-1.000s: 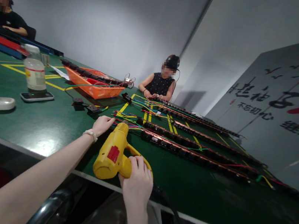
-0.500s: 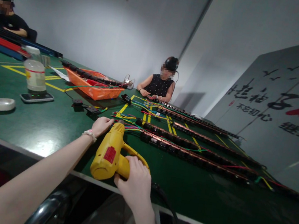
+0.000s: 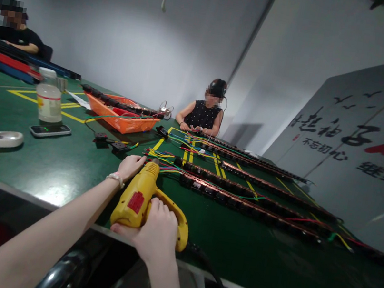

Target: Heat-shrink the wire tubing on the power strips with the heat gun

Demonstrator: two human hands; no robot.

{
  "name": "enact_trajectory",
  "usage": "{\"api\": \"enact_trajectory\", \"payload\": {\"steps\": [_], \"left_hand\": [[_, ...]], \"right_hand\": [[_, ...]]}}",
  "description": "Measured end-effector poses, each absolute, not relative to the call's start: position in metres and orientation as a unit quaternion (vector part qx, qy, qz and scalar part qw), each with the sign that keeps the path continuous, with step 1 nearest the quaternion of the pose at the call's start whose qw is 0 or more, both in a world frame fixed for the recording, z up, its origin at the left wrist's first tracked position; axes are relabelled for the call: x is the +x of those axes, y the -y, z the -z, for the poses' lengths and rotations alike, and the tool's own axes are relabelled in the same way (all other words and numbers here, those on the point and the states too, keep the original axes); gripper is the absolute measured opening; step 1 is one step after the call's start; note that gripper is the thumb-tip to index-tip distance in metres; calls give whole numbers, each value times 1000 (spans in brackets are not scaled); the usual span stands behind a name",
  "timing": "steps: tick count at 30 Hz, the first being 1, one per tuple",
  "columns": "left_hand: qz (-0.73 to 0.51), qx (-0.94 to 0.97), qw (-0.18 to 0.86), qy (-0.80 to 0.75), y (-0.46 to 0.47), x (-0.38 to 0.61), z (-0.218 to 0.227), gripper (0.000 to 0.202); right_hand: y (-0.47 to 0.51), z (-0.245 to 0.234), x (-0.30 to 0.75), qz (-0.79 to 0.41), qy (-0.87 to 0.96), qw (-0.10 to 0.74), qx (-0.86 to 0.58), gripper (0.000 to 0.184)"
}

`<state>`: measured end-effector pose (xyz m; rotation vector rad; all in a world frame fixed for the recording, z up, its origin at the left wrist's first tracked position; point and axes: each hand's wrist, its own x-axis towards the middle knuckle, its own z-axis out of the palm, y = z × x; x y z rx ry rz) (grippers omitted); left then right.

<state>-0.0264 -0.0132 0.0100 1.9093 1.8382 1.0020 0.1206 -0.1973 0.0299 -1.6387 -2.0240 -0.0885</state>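
Note:
My right hand [image 3: 159, 233] is closed around the handle of a yellow heat gun [image 3: 135, 198], with the thumb along its rear underside. The gun's nozzle points away from me, toward the ends of several coloured wires [image 3: 169, 171]. Just left of the nozzle, my left hand [image 3: 131, 167] has its fingers closed at those wire ends; the gun hides part of the grip. The wires run out of a long black strip with copper-coloured bars [image 3: 227, 196], lying on the green table [image 3: 76, 165].
More long strips [image 3: 265, 181] lie behind on the right. An orange basket [image 3: 123, 124], black connectors [image 3: 119, 146], a bottle [image 3: 49, 102], a phone-like device [image 3: 50, 130] and a white ring-shaped object [image 3: 6, 139] stand to the left. A co-worker [image 3: 207, 112] sits across; another person [image 3: 19, 34] is far left.
My right hand has shifted on the heat gun, its thumb now reaching back under the body. The gun has turned slightly, its rear a little further left. My left hand stays by the wire ends.

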Motion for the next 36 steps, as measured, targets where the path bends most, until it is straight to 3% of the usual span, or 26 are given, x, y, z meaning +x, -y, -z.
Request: {"api": "enact_trajectory", "payload": {"steps": [4,10,17,24,36], "left_hand": [[-348,664,155,-643,9,-28,-8,48],[-375,665,176,-621,9,-30,-5,49],[-397,665,152,-614,8,-30,-2,45],[-411,657,157,-612,9,-29,-3,42],[-378,649,177,-636,4,-29,-1,47]], "right_hand": [[200,-27,124,46,762,272,-586,79],[205,-24,132,49,779,290,-555,87],[202,-27,149,41,785,296,-542,78],[203,-28,175,51,783,267,-559,68],[208,-28,206,59,735,251,-628,69]]}}
